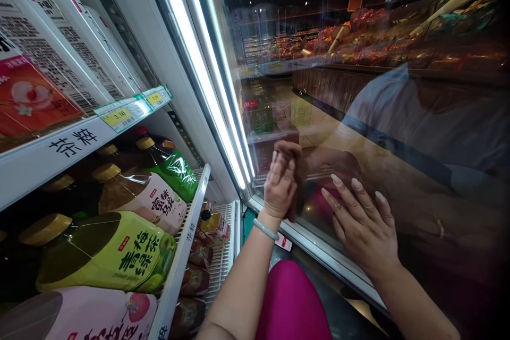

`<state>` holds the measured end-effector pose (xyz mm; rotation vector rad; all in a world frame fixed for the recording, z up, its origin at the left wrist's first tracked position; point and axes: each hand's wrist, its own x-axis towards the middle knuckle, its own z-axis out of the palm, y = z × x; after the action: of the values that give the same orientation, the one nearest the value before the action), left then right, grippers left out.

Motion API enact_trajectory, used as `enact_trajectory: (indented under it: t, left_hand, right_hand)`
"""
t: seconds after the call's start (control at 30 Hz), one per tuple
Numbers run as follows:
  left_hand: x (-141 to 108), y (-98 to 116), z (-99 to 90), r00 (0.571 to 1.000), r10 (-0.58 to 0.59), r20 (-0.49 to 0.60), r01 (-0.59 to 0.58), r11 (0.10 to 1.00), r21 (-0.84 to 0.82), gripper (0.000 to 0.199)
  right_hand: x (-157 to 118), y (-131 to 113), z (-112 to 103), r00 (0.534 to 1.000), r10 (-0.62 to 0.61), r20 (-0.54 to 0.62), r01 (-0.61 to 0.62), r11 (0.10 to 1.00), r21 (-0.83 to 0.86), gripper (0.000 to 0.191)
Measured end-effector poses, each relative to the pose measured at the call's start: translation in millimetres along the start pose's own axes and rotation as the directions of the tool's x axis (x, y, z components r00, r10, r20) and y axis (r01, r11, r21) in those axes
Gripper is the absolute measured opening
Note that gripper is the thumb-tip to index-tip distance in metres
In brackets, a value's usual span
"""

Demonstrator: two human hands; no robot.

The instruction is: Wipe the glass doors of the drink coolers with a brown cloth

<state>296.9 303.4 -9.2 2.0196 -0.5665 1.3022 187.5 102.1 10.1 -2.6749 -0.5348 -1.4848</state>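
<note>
Glass door [319, 133] near "3.00" tag [119, 117]

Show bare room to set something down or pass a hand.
Set-down: narrow strip of wire rack, between drink bottles and front rim. Pass: gap at glass door, between left hand and right hand. Crowded: middle shelf of tea bottles.

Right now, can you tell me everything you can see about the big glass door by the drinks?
The glass door is a big, smooth, see-through, dark-looking pane with a pale, metal-looking frame along its bottom. It seems to stand open, to the right of the drink shelves. Shiny reflections of the person and shelves cover it. The right hand is spread open at the glass, and the left hand is nearer the shelves; I can't tell how firmly either touches it.
</note>
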Motion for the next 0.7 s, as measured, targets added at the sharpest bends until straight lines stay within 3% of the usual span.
enact_trajectory:
  t: [0.1, 0.23, 0.33, 0.43, 0.53, 0.6, 0.7]
  left_hand:
    - [17.6, -20.3, -10.2, 0.983, -0.158, -0.094, 0.163, 0.985, 0.050, 0.066]
    - [11.0, -10.1, -6.3, 0.962, -0.244, -0.122, 0.257, 0.961, 0.101, 0.066]
    - [-2.2, -0.5, -1.5, 0.995, -0.092, -0.036, 0.095, 0.990, 0.104, 0.057]
    - [2.2, -11.9, -4.6, 0.997, 0.057, 0.048, -0.061, 0.995, 0.085, 0.051]
    - [18.6, -27.7, -9.0, 0.994, -0.109, -0.022, 0.110, 0.987, 0.114, 0.054]
    - [23.2, -26.1, -7.2, 0.965, -0.239, -0.106, 0.250, 0.963, 0.102, 0.058]
    - [13.6, -7.4, 0.8, 0.968, -0.235, -0.089, 0.241, 0.969, 0.061, 0.058]
  right_hand:
    - [0.6, 0.9, -3.0, 1.000, -0.008, 0.006, 0.008, 1.000, -0.021, 0.060]
    - [1.9, 1.8, -5.0, 1.000, -0.023, 0.008, 0.023, 0.999, -0.038, 0.063]
    - [2.8, 2.5, -4.8, 1.000, -0.031, 0.003, 0.031, 0.999, -0.036, 0.063]
    - [3.5, 3.3, -5.0, 0.999, -0.035, 0.008, 0.035, 0.999, -0.014, 0.065]
    - [4.7, 3.7, -5.7, 0.999, -0.045, -0.003, 0.045, 0.999, 0.003, 0.062]
    - [5.7, 3.7, -5.9, 0.999, -0.051, -0.016, 0.050, 0.999, -0.012, 0.059]
    - [6.8, 3.6, -5.7, 0.998, -0.057, -0.019, 0.056, 0.998, -0.040, 0.055]
